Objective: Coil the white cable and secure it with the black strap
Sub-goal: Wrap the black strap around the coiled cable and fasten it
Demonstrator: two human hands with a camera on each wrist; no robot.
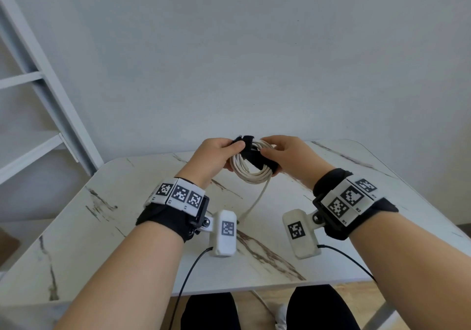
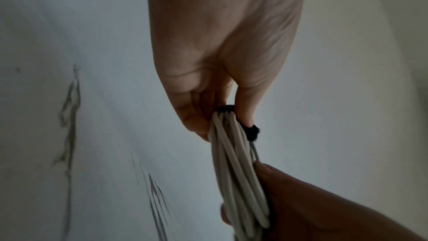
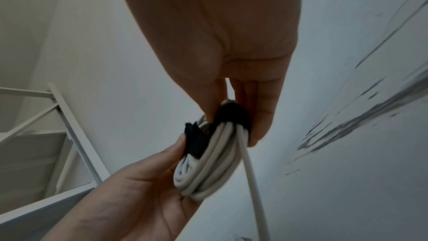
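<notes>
The white cable (image 1: pixel 251 174) is wound into a coil held in the air above the table's far part. A black strap (image 1: pixel 251 152) runs around the coil's upper side. My left hand (image 1: pixel 233 149) grips the coil from the left, with the thumb on the strap's loose end. My right hand (image 1: pixel 269 157) pinches the strapped part from the right, fingers under the coil. One cable tail (image 1: pixel 254 202) hangs down to the tabletop. In the right wrist view the strap (image 3: pixel 234 114) sits between my right thumb and fingers, over the coil (image 3: pixel 208 162). In the left wrist view the coil (image 2: pixel 238 180) hangs from my left hand's fingers.
A white marble-patterned table (image 1: pixel 127 240) lies below the hands. A white shelf frame (image 1: pixel 51 95) stands at the left against the pale wall. Black leads (image 1: pixel 188 273) run from the wrist cameras over the front edge, where my dark-clad legs (image 1: pixel 318 309) show.
</notes>
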